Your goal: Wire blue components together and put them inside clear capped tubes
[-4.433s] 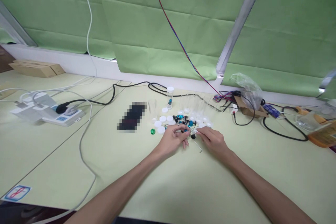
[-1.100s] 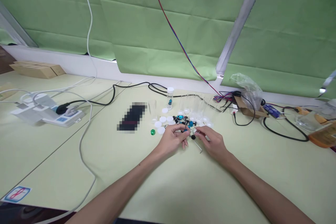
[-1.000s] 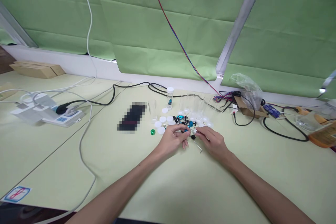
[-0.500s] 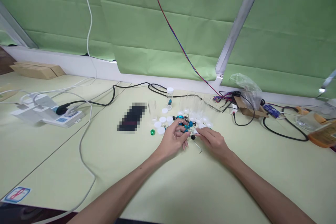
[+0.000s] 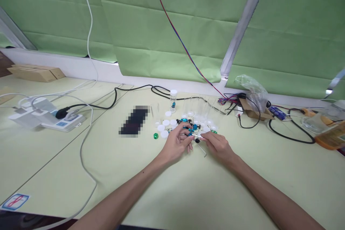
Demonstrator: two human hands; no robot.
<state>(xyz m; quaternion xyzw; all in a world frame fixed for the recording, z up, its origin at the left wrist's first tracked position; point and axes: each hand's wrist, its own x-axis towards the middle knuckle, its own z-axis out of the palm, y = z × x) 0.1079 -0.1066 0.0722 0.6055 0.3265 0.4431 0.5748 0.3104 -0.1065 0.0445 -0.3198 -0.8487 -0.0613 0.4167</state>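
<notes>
Over a cluster of small parts, my left hand (image 5: 175,142) is closed, its thumb and fingers pinching a small blue metal part (image 5: 190,134). Facing it, my right hand (image 5: 219,146) grips a thin silvery rod (image 5: 198,136) at its fingertips. The rod's tip meets or nearly meets the blue part; exact contact is too small to tell. Just below lie a black round piece (image 5: 197,140) and an L-shaped hex key (image 5: 202,151). A green knob-like piece (image 5: 155,136) rests left of my left hand, near several white round caps (image 5: 161,128).
Clear tubes (image 5: 198,106) stand behind the parts, beside a white-capped tube (image 5: 173,101) with a blue piece inside. A blurred dark rectangle (image 5: 134,121) lies left. Further left is a power strip (image 5: 66,123) with cables. An open cardboard box (image 5: 252,112) sits at right.
The thin rod between my hands shows more plainly now, and my right fingers have turned slightly. Both hands stay at nearly the same place; the whole view has shifted a little.
</notes>
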